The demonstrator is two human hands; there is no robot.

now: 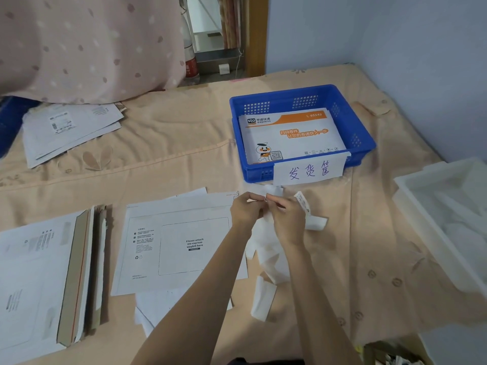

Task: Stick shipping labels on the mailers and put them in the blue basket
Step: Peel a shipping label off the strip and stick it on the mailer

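A white mailer (pixel 181 246) lies flat in front of me, its printed waybill box facing up and bare. Just right of it, my left hand (pixel 246 209) and my right hand (pixel 288 219) meet over a white strip of shipping labels (pixel 309 214), both pinching it at the fingertips. The strip trails down beneath my wrists in loose folds (pixel 266 262). Beyond my hands stands the blue basket (pixel 366 143) with a handwritten paper tag on its front wall. Inside it lies an orange-and-white mailer (pixel 292 135).
A stack of mailers (pixel 52 280) lies at the left, some standing on edge. Another pile of labelled mailers (pixel 68 130) rests at the far left. A white tray (pixel 448 214) sits at the right. Everything lies on a peach bedsheet; a blue wall is at the right.
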